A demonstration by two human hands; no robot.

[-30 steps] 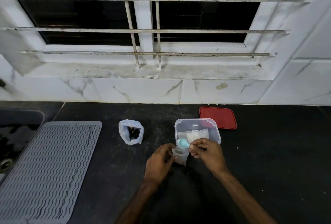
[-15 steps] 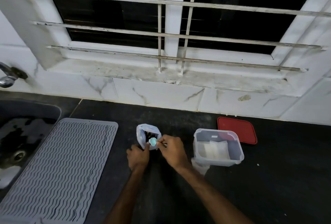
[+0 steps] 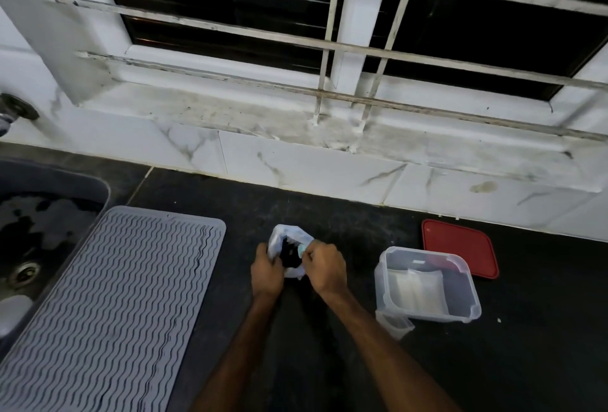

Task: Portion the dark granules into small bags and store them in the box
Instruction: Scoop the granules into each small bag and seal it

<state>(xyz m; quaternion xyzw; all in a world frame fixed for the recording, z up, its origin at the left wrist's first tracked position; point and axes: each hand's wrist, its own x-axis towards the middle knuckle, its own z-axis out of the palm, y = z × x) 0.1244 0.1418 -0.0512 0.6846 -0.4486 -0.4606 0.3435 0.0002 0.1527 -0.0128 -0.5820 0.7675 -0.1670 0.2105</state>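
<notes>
A white plastic bag (image 3: 285, 234) with dark granules (image 3: 289, 252) inside stands on the black counter at the middle. My left hand (image 3: 267, 269) grips the bag's left side and holds its mouth wide. My right hand (image 3: 324, 266) holds a small pale-blue spoon (image 3: 301, 249) with its bowl dipped into the bag's mouth. A clear plastic box (image 3: 467, 293) to the right holds small folded bags (image 3: 416, 288). One small clear bag (image 3: 393, 324) lies on the counter against the box's front left corner.
A red lid (image 3: 459, 247) lies behind the box by the tiled wall. A grey ribbed mat (image 3: 112, 306) covers the counter at the left, beside a dark sink (image 3: 36, 230). A barred window sill runs along the back.
Both hands left the small bag by the box and moved left to the granule bag. The spoon now dips into the bag's mouth. The view turned left.
</notes>
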